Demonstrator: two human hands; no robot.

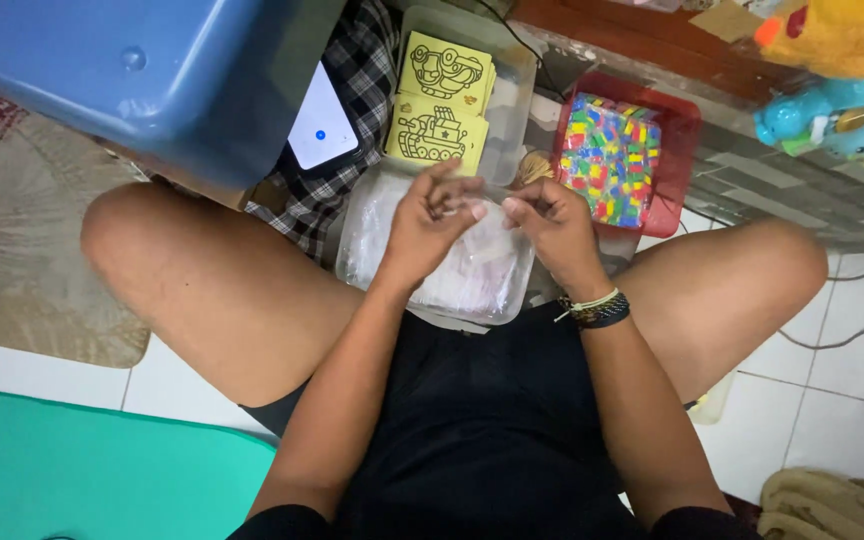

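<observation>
Head view shows our left hand [430,228] and right hand [550,225] pinching a thin, limp clear plastic bag [487,250] with closed fingers above the clear tub [372,240], best gripped at its edge.

White tiled floor [832,400] carries a clear tub [372,240]; left of it a beige rug [22,270], nearer, seemingly, a teal mat [102,470].

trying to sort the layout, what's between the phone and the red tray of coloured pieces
In the head view, a clear tub holding yellow tank picture cards lies between the phone and red tray.
</observation>
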